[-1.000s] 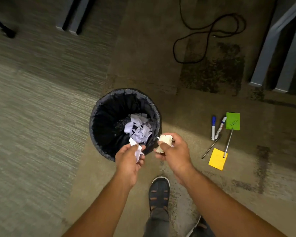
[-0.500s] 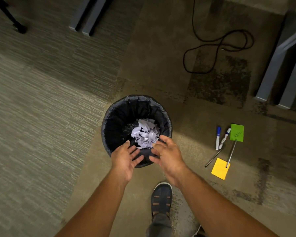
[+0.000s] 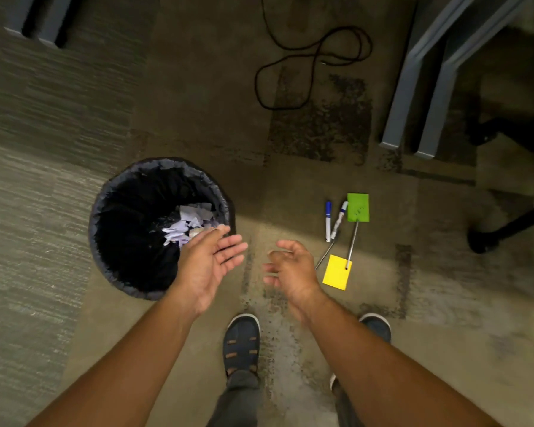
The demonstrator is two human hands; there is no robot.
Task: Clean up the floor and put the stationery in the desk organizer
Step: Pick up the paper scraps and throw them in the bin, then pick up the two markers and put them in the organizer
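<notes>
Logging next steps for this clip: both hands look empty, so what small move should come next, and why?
Probably reach the right hand down to the markers beside the yellow note: paper scraps already sit in the bin, while the stationery lies on the floor.

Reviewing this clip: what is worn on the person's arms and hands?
Nothing shows on them. The left hand and right hand are bare: no gloves, rings, watch or bands visible. Both forearms are uncovered to the frame's bottom edge, with no sleeve in view.
</notes>
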